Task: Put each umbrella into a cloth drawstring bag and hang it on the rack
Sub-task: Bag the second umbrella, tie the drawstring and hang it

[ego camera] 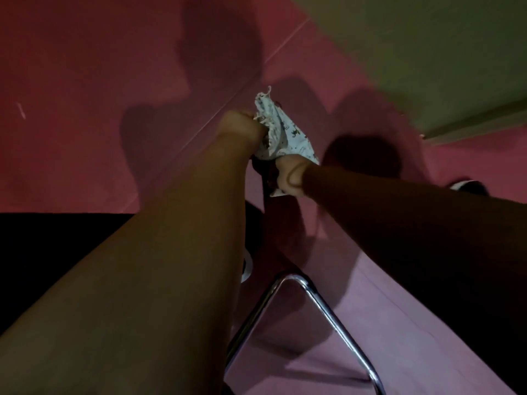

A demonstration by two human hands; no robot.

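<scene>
A pale printed cloth drawstring bag hangs in front of me, bunched between both fists. My left hand grips its upper gathered edge, where a frayed cord end sticks up. My right hand grips the bag's lower part. A dark red umbrella runs down from the bag below my hands; its upper end is hidden inside the cloth. The scene is dim and blurred.
A chrome tube frame of the rack bends into a triangle below my arms. The floor is red-pink with tile seams. A pale wall or door stands at the upper right. A dark shoe shows at the right.
</scene>
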